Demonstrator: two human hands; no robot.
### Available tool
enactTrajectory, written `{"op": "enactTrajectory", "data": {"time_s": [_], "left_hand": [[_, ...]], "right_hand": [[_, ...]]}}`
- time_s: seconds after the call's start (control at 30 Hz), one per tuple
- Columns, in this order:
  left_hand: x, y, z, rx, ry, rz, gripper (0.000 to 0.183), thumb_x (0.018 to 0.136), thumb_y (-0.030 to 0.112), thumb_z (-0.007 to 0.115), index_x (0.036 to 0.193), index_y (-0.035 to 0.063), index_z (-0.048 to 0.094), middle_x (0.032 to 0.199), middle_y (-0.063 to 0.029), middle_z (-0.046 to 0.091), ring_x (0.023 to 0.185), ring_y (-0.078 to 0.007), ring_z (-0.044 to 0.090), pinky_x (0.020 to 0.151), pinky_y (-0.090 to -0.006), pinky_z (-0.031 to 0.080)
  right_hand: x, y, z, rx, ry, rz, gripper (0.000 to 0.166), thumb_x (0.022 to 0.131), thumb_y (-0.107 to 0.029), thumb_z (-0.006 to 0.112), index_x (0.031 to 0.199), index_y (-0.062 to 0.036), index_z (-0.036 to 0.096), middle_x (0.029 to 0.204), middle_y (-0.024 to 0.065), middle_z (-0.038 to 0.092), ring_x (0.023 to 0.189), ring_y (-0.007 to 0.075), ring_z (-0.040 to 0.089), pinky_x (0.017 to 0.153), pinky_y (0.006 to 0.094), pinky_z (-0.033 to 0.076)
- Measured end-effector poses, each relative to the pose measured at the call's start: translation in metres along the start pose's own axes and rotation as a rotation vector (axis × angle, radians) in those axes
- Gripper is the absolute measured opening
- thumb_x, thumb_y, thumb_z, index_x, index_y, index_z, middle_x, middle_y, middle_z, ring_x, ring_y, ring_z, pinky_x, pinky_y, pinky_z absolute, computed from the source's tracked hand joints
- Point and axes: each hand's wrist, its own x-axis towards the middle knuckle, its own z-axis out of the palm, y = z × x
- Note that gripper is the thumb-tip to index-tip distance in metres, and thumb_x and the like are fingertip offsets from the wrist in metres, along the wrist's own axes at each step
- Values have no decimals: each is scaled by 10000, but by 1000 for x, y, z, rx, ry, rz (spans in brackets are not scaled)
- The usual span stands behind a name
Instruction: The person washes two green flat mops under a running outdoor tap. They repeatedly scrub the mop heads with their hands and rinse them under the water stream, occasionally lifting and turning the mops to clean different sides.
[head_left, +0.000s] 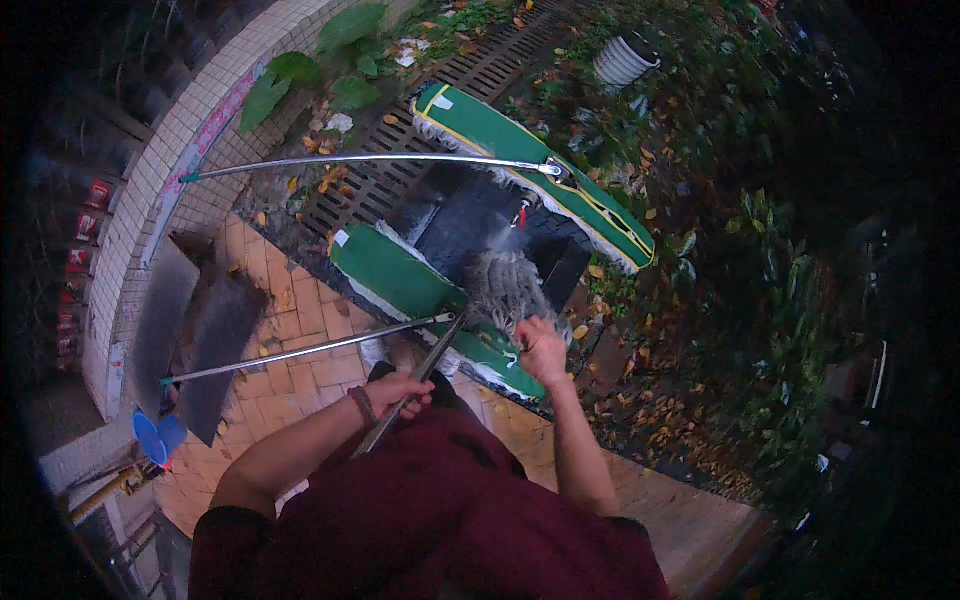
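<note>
My left hand (401, 394) grips a metal pole (442, 349) that slants from my waist up towards a wet grey string mop head (506, 285). My right hand (541, 349) is curled into a fist at the lower edge of the mop strands and appears to grip some. Water sprays onto the strands from a metal tap (523, 210) with a red handle. Under my hands lies a green flat dust mop (394, 270) with a white fringe; its metal handle (300, 356) points left. A second green dust mop (510, 146) lies across the far side of the basin.
A dark basin (450, 210) sits beside a slotted drain grate (382, 165). Grey mats (217, 360) and a blue bucket (157, 439) are at left, near a curved tiled wall (165, 150). Plants and fallen leaves (675, 420) cover the right; a white ribbed container (622, 62) lies there.
</note>
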Motion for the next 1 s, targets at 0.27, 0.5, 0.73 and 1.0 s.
{"op": "enactTrajectory", "data": {"time_s": [0.27, 0.5, 0.73, 1.0], "left_hand": [[-27, -20, 13, 230, 79, 0, 87, 871, 123, 526, 861, 89, 446, 586, 24, 398, 448, -67, 375, 375, -216, 299], [-80, -24, 37, 215, 47, -92, 173, 857, 138, 542, 740, 120, 417, 588, 50, 393, 457, -43, 370, 394, -209, 294], [-76, 0, 29, 63, -104, 19, 71, 885, 123, 470, 822, 95, 453, 586, 62, 361, 454, -32, 316, 419, -192, 255], [-56, 9, -16, -277, -261, 5, 115, 877, 96, 440, 978, 44, 454, 588, 57, 319, 440, -41, 281, 389, -195, 229]], "right_hand": [[-82, -33, 30, 195, 100, 157, 257, 587, 75, 509, 804, -61, 494, 786, 111, 472, 805, 328, 489, 636, 413, 406], [-84, -57, -38, 190, 46, 105, 285, 554, 93, 503, 772, -89, 503, 780, 94, 498, 814, 321, 510, 640, 404, 428], [43, -61, -90, -38, 127, -141, 191, 597, 49, 508, 752, -62, 499, 776, 132, 509, 820, 345, 503, 648, 433, 415], [92, -133, 6, -145, -69, -403, 235, 567, -34, 594, 789, -104, 561, 797, 55, 547, 829, 258, 546, 659, 372, 477]]}}
